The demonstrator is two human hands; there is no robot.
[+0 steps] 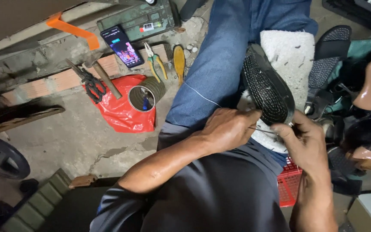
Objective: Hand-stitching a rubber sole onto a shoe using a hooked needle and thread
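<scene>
Closest in is the person's dark shirt (220, 197), with both forearms reaching out over the lap. The left hand (228, 129) is curled narrow, fingertips pinched at the heel end of a black shoe (266, 88). The right hand (305, 141) is closed too, gripping something thin; a fine thread (260, 129) or wire runs between the two hands. The shoe lies sole-up on a white cloth (290, 51) spread over the jeans (220, 64).

By the look of it, the sole's edge is being stitched, midway through a pass. The next pull seems to want steady tension on the thread while the shoe is kept from rolling on the knee.

Out on the concrete floor (78, 137) sit a tin (142, 98) on a red bag (123, 111), scissors (93, 83), pliers (156, 62) and a lit phone (122, 46). A pile of other shoes (357, 86) crowds the right side.

I cannot make out whether there is a needle or awl; the right hand's fingers hide it. The shoe's upper is turned away, and a red crate (289, 182) shows only partly behind the right arm.
</scene>
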